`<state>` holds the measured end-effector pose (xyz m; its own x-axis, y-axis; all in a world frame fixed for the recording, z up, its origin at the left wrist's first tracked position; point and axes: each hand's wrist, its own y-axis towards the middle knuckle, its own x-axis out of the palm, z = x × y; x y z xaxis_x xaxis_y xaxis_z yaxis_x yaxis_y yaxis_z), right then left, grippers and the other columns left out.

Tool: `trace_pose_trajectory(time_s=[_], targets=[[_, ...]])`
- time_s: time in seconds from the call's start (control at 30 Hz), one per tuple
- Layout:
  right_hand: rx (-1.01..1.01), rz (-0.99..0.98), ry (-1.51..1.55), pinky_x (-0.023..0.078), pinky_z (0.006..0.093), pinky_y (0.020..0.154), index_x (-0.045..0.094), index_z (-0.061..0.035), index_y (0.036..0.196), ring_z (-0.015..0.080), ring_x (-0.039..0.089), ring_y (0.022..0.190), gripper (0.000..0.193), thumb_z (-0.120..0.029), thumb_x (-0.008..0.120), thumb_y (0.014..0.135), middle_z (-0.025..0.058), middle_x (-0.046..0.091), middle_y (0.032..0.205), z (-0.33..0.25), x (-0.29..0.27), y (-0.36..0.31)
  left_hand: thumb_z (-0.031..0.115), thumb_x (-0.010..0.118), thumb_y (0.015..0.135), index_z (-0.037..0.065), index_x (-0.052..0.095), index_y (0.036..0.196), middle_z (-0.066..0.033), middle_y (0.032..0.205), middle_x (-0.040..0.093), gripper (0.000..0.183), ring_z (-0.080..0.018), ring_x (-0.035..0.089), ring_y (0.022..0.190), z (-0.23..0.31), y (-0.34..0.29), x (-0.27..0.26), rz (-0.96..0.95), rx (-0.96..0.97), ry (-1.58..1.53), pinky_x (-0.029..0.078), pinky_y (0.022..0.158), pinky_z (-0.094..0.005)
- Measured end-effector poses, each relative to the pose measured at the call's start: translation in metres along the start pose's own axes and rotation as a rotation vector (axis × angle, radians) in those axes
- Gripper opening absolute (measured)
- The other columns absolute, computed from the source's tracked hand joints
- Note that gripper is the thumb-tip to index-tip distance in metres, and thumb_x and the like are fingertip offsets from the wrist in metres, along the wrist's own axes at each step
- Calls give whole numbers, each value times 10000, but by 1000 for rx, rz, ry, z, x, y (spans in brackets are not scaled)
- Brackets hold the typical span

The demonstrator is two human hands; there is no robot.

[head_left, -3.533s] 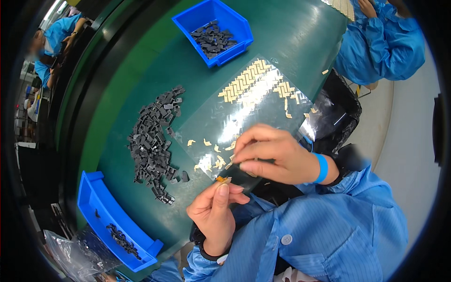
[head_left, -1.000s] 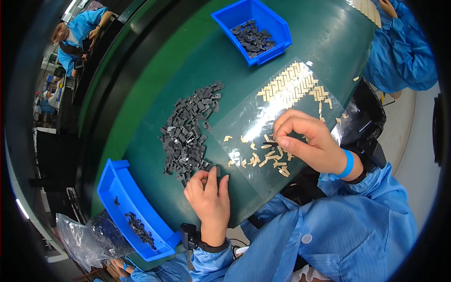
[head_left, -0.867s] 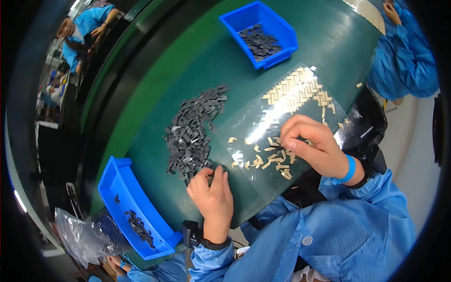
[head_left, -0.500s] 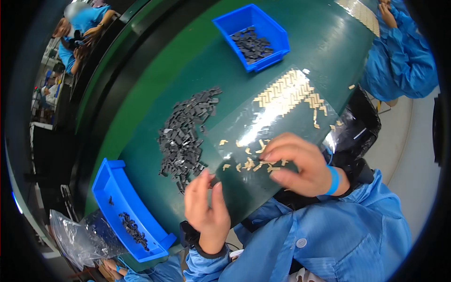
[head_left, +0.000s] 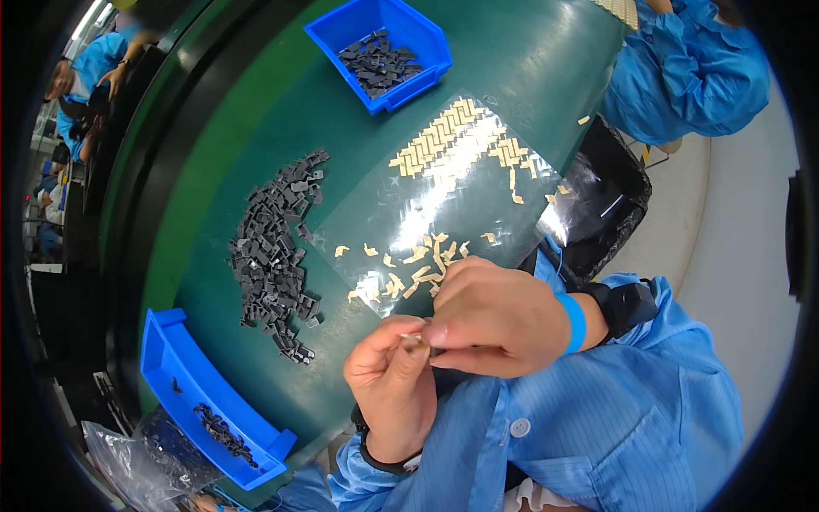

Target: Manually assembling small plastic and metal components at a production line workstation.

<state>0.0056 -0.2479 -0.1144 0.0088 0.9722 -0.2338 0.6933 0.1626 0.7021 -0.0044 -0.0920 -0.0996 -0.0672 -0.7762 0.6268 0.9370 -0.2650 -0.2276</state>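
Observation:
My left hand [head_left: 394, 380] is closed in a pinch, its thumb and forefinger touching the fingertips of my right hand [head_left: 503, 322]. A small dark piece was at the left fingertips a moment ago; the fingers now mostly hide it. Between the two hands a small pale glint shows, too small to name. The right hand is also pinched, and what it grips is hidden. Just beyond the hands, loose cream-coloured small pieces [head_left: 418, 254] lie scattered on a clear plastic sheet [head_left: 358, 224]. Left of them spreads a pile of small black plastic pieces [head_left: 273, 243].
Neat rows of cream pieces [head_left: 448, 136] cover the sheet's far part. A blue bin [head_left: 433, 75] with black pieces stands at the back of the green table [head_left: 213, 273]; another blue bin [head_left: 162, 358] is at left. A black bag [head_left: 627, 183] and a person's blue sleeve [head_left: 674, 77] are at right.
My right hand has left the loose cream pieces and come to my left hand, so their fingertips meet. The view has shifted, moving the table's contents leftward in the picture.

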Motion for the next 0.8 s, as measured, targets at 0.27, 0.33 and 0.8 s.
trace_pose_trajectory(time_s=[0.27, 0.33, 0.8], targets=[[515, 93, 570, 436, 259, 677, 444, -40, 1227, 102, 551, 715, 490, -77, 660, 789, 29, 579, 758, -2, -4, -4, 79, 605, 840, -34, 575, 1106, -142, 1026, 577, 291, -200, 562, 921, -4, 0, -10, -147, 144, 353, 459, 827, -290], [547, 103, 591, 433, 258, 688, 444, -41, 1226, 103, 546, 705, 488, -75, 659, 790, 25, 574, 744, -3, -3, -4, 40, 593, 839, -49, 581, 1092, -139, 987, 588, 269, -190, 575, 876, -4, -2, -12, -149, 266, 604, 464, 810, -276], [691, 328, 861, 455, 269, 809, 545, 16, 866, 142, 528, 923, 40, 35, 559, 833, 122, 476, 1055, -5, 3, -7, 5, 551, 849, -61, 581, 1054, -161, 914, 635, 217, -214, 633, 802, -8, 4, 4, 87, 89, 223, 544, 739, -333]])
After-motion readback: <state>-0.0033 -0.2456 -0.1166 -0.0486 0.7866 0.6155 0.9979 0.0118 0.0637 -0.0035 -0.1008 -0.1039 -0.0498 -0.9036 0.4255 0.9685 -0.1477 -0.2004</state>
